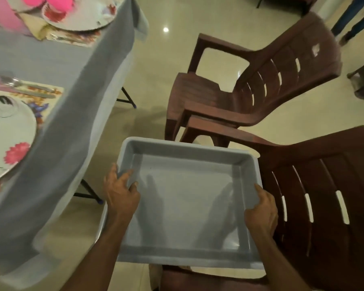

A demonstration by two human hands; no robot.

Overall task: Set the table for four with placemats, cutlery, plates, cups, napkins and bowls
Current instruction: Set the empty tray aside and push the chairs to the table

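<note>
Here the left hand and right hand grip opposite rims of the empty grey tub, with the set table off to the left hand's side.

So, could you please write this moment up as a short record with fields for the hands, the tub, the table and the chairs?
left hand: left hand grips the left rim of the grey tub
right hand: right hand grips the tub's right rim
tub contents: nothing visible inside
table: grey tablecloth; floral plates, cutlery, patterned placemats and pink items, blurred
chairs: two brown plastic chairs, right of the table; the tub is over the nearer one
</note>
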